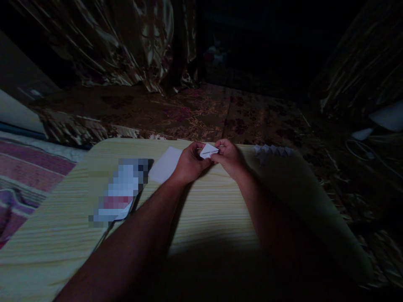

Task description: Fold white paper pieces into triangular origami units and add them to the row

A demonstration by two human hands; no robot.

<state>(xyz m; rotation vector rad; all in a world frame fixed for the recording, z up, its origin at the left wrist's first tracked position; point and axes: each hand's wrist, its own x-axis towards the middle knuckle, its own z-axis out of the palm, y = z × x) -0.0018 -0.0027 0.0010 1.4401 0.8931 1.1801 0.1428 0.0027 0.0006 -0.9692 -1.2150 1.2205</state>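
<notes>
Between my two hands, near the far edge of the table, is a small piece of folded white paper [209, 150] with a pointed top and a dark slit across it. My left hand [192, 162] grips its left side, fingers curled behind and thumb at the lower edge. On the other side my right hand [231, 157] pinches the right corner with thumb and fingers. Just left of my left hand lies a white sheet of paper [164, 165], flat on the wood. Several small folded paper pieces [272, 150] sit in a row at the table's far right.
A phone-like device [121, 188], blurred out, lies on the light wooden table [217, 218] at left, with a cable running from it. Striped bedding [28, 176] borders the left side. Behind the table is a patterned covered ledge [195, 109] below curtains [132, 42]. The right side is dark.
</notes>
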